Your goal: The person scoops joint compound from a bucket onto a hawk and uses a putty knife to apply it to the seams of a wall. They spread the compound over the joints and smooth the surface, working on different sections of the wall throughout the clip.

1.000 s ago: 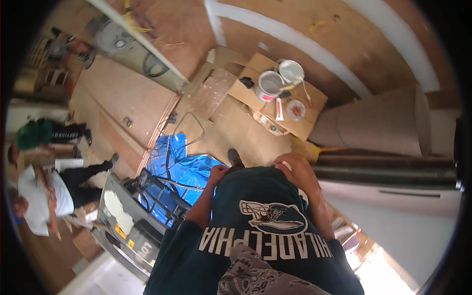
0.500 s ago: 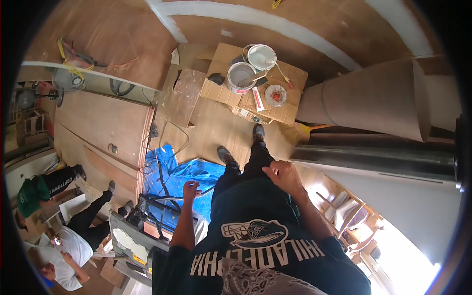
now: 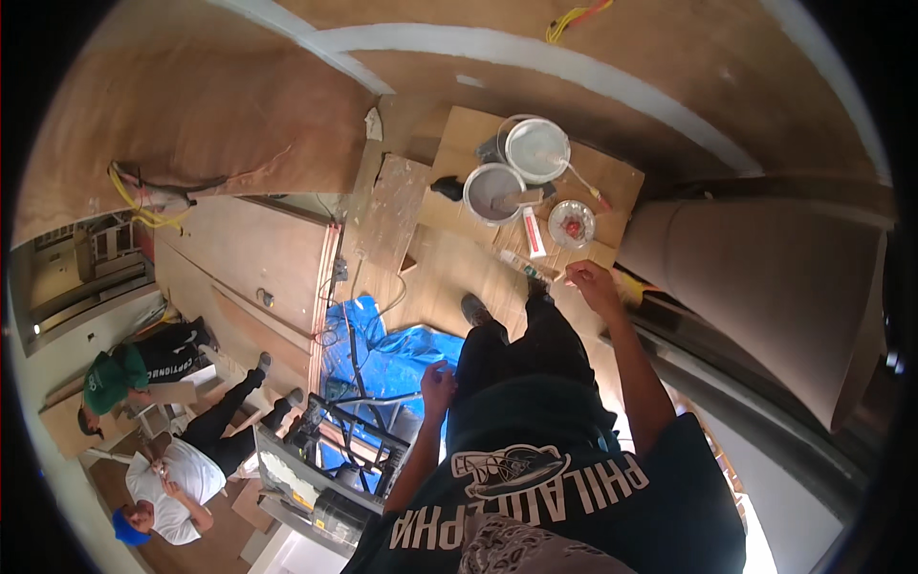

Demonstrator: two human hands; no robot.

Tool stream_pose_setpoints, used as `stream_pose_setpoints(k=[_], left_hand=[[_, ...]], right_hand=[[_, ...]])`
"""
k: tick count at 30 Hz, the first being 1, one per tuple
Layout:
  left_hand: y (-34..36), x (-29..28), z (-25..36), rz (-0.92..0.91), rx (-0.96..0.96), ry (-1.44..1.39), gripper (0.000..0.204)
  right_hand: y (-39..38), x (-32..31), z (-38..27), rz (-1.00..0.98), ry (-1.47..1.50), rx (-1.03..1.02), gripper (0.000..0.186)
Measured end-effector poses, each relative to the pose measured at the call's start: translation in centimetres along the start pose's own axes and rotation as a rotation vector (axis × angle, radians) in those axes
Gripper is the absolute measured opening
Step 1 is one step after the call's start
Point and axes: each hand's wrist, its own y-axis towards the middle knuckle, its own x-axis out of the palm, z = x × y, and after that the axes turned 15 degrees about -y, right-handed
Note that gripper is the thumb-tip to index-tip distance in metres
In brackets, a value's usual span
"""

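- Head view: the right hand [image 3: 591, 287] is out in front, near the cardboard [image 3: 454, 143]; its fingers are loosely bent and parted, with nothing seen in them.
- The left hand [image 3: 439, 385] hangs beside the left thigh, its fingers curled; whether they close on anything I cannot tell.
- Step in hand, as I judge it: an approach to the cardboard, with no contact showing.
- To pick anything up there, the next move would call for a lower right hand and wider fingers.
- Nearest that hand is the dish [image 3: 557, 215], on the cardboard: round, clear-looking, with a red lump in its middle.
- Just beside the dish lies the tube [image 3: 534, 233], white with red print.
- Behind the tube stands the grey pail [image 3: 481, 215], its inside smeared grey, a tan-handled tool [image 3: 522, 199] resting over its edge.
- A white pail [image 3: 524, 142] stands next to it, pale inside; a thin stick [image 3: 585, 185] slants out, red at its end.
- Two co-workers sit well apart, to the left.
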Motion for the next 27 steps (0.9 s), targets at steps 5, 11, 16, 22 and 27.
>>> stream_pose_setpoints(k=[5,11,16,22,27], left_hand=[[10.1,4.4,11.5,0.031,0.001,-0.164,0.024],[33.2,10.8,19.6,-0.031,0.072,-0.232,0.029],[49.9,18.8,20.4,-0.287,0.387,0.217,0.032],[58.8,25.1,16.2,-0.199,0.203,0.607,0.050],[60.3,28.4,11.6,-0.169,0.373,0.399,0.037]], right_hand=[[9.4,2.4,2.5,-0.001,0.901,0.418,0.032],[21.7,7.4,5.8,0.151,1.252,0.478,0.020],[31.5,11.2,12.1,0.168,1.238,0.500,0.013],[33.6,11.7,10.4,0.091,1.272,0.221,0.024],[34.4,11.5,12.3,0.066,1.432,0.143,0.031]])
